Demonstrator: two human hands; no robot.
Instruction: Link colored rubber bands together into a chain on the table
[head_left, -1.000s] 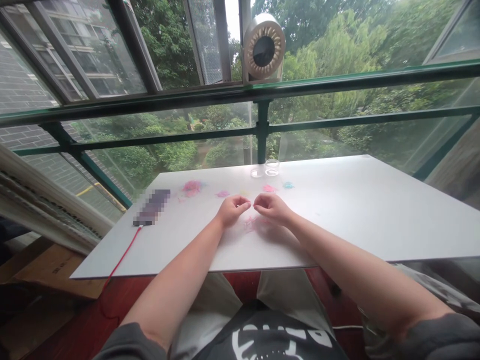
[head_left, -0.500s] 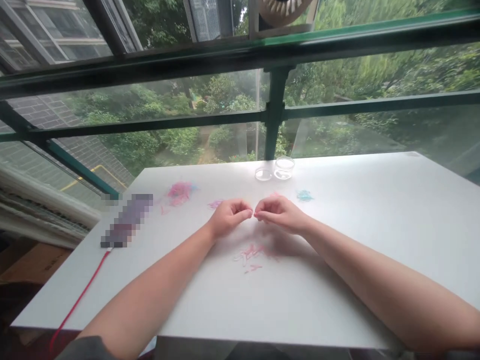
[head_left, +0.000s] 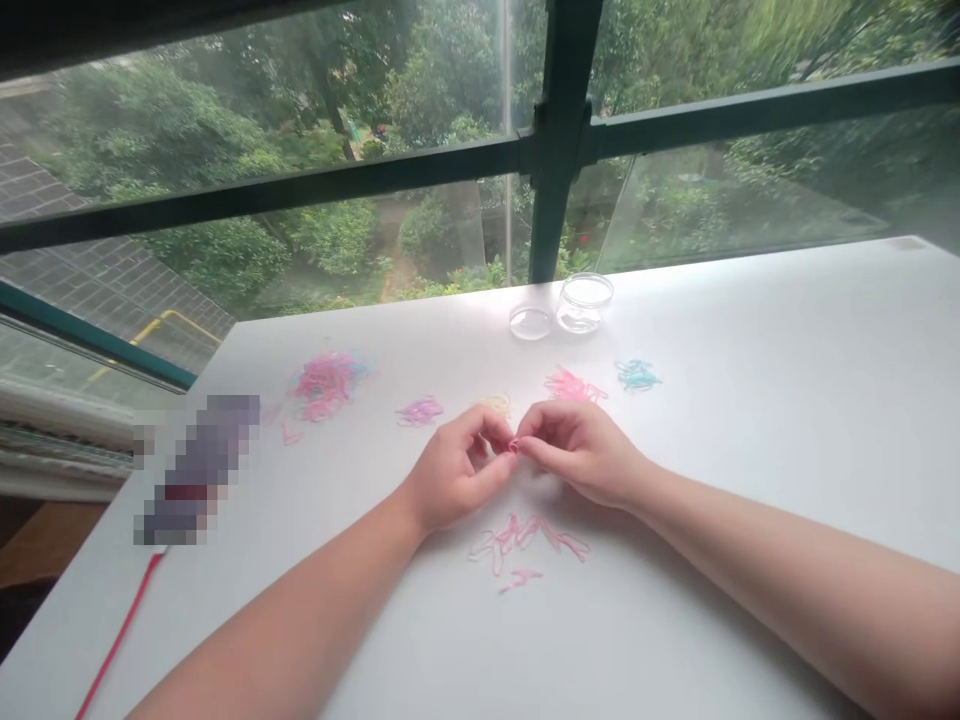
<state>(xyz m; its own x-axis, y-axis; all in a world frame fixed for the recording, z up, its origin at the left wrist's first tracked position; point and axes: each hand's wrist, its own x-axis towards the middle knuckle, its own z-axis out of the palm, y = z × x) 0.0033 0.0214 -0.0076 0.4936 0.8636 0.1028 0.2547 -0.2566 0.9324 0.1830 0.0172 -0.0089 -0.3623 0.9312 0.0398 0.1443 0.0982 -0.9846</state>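
My left hand [head_left: 465, 468] and my right hand [head_left: 581, 452] meet fingertip to fingertip above the white table. Between their pinched thumbs and forefingers is a small pink rubber band [head_left: 514, 446], partly covered by the fingers. Below the hands lie loose pale pink rubber bands [head_left: 517, 540]. Just beyond the right hand is a brighter pink pile of bands [head_left: 574, 384]. A pale yellow pile [head_left: 496, 404] shows partly behind the left fingers, with a purple pile [head_left: 420, 411] to its left.
A mixed pink and blue pile [head_left: 326, 383] lies at the left, and a teal pile [head_left: 638, 374] at the right. A clear round jar [head_left: 585, 303] and its lid [head_left: 530, 321] stand by the window. A pixelated object [head_left: 201, 470] with a red cord [head_left: 120, 635] lies at the table's left edge.
The view has tilted down and come closer to the table. Both hands remain pinched together, and the pink band between them now shows more clearly.
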